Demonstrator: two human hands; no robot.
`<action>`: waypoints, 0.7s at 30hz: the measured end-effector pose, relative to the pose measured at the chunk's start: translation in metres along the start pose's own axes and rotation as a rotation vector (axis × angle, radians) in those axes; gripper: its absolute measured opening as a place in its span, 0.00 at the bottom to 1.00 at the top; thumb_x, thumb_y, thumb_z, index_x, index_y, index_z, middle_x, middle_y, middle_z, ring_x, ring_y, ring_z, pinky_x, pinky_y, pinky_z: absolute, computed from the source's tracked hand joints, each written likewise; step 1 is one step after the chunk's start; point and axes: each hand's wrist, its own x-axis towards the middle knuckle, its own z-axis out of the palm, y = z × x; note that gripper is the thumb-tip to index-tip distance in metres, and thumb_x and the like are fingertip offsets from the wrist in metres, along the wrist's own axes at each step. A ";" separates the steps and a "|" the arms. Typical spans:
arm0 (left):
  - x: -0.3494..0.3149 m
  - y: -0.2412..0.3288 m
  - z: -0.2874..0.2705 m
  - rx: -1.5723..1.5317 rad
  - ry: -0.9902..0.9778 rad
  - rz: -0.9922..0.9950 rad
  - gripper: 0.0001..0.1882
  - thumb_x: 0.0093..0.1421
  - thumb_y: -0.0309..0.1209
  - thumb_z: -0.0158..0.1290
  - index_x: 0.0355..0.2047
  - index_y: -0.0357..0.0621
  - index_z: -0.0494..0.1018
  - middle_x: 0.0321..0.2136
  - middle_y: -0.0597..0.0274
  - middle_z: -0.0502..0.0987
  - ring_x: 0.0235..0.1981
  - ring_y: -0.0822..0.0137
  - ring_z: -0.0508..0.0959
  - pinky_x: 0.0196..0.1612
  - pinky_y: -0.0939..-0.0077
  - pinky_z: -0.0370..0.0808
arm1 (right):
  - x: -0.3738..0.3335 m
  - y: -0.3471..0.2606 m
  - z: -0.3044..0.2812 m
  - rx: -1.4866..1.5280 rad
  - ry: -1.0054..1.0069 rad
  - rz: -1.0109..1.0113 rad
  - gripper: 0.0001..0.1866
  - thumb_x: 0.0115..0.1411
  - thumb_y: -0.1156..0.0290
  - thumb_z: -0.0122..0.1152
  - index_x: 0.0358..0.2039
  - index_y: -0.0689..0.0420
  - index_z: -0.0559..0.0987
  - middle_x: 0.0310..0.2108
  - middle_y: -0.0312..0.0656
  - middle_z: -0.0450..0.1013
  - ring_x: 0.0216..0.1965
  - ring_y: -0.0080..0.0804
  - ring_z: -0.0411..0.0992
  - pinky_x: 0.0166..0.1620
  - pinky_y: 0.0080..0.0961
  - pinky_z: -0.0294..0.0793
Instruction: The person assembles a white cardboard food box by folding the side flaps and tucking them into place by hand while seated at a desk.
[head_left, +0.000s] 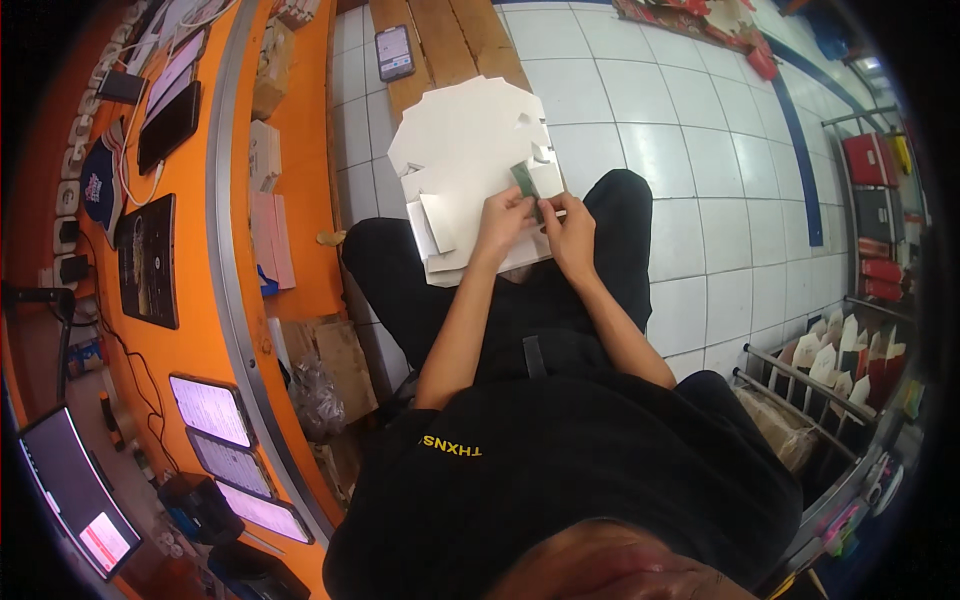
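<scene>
A white die-cut cardboard sheet point(465, 150) with cut tabs lies across my lap, its far part over a wooden bench. One flap point(437, 222) stands folded up at its left side. Above the sheet's right part I hold a small dark green strip point(521, 179), thin and flat. The fingers of my left hand point(505, 222) are closed on its left edge. My right hand point(571, 232) pinches at its lower end, close beside the left fingertips. Both hands touch or nearly touch the sheet; the fingers partly hide the strip's lower end.
A phone point(395, 53) lies on the wooden bench point(450, 40) ahead. To my left runs an orange counter point(195, 290) with several phones, a tablet point(148, 262), cables and a monitor point(80, 490). A metal rack point(805, 395) with boxes stands at the right, on white floor tiles.
</scene>
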 end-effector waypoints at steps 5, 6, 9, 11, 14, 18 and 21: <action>-0.016 0.010 0.001 0.186 -0.028 0.097 0.15 0.68 0.23 0.51 0.53 0.31 0.76 0.39 0.53 0.83 0.40 0.67 0.83 0.43 0.73 0.81 | 0.007 0.010 0.006 -0.024 -0.040 0.069 0.17 0.65 0.63 0.64 0.45 0.65 0.82 0.38 0.56 0.79 0.35 0.50 0.81 0.40 0.40 0.79; -0.020 0.019 -0.006 0.326 -0.010 0.183 0.17 0.67 0.23 0.52 0.55 0.32 0.76 0.40 0.53 0.83 0.40 0.66 0.83 0.44 0.72 0.81 | 0.008 0.013 0.006 -0.055 -0.051 0.051 0.17 0.65 0.64 0.63 0.46 0.65 0.81 0.38 0.57 0.79 0.36 0.52 0.81 0.41 0.41 0.79; -0.044 0.049 -0.039 0.683 0.294 0.487 0.20 0.66 0.25 0.54 0.58 0.38 0.76 0.42 0.53 0.84 0.39 0.64 0.83 0.43 0.70 0.80 | 0.011 0.019 0.002 -0.163 -0.001 -0.071 0.17 0.67 0.67 0.58 0.50 0.66 0.80 0.40 0.60 0.80 0.38 0.52 0.82 0.43 0.41 0.80; -0.059 0.067 -0.068 0.738 0.698 0.576 0.17 0.65 0.29 0.55 0.54 0.38 0.77 0.39 0.53 0.81 0.37 0.59 0.80 0.43 0.65 0.78 | 0.013 0.020 -0.001 -0.150 0.009 -0.007 0.18 0.68 0.69 0.54 0.51 0.67 0.79 0.41 0.62 0.80 0.41 0.56 0.81 0.46 0.43 0.79; -0.067 0.079 -0.104 0.507 0.715 0.139 0.23 0.66 0.40 0.58 0.54 0.35 0.75 0.41 0.53 0.81 0.40 0.63 0.79 0.44 0.67 0.76 | 0.012 0.017 -0.004 -0.074 0.028 0.023 0.16 0.67 0.70 0.54 0.50 0.66 0.80 0.40 0.63 0.79 0.41 0.58 0.81 0.45 0.44 0.78; -0.067 0.063 -0.106 -0.209 0.240 -0.106 0.27 0.65 0.44 0.61 0.56 0.36 0.75 0.46 0.56 0.80 0.46 0.65 0.79 0.47 0.70 0.77 | 0.009 0.009 -0.005 0.024 -0.025 -0.018 0.17 0.68 0.69 0.54 0.50 0.67 0.80 0.38 0.61 0.79 0.37 0.52 0.81 0.43 0.40 0.79; -0.065 0.058 -0.100 -0.085 0.148 -0.044 0.27 0.64 0.42 0.63 0.56 0.35 0.74 0.48 0.55 0.79 0.45 0.66 0.80 0.45 0.73 0.78 | 0.006 0.003 -0.008 -0.019 -0.032 -0.016 0.17 0.68 0.69 0.55 0.51 0.67 0.79 0.39 0.60 0.79 0.37 0.51 0.80 0.43 0.40 0.78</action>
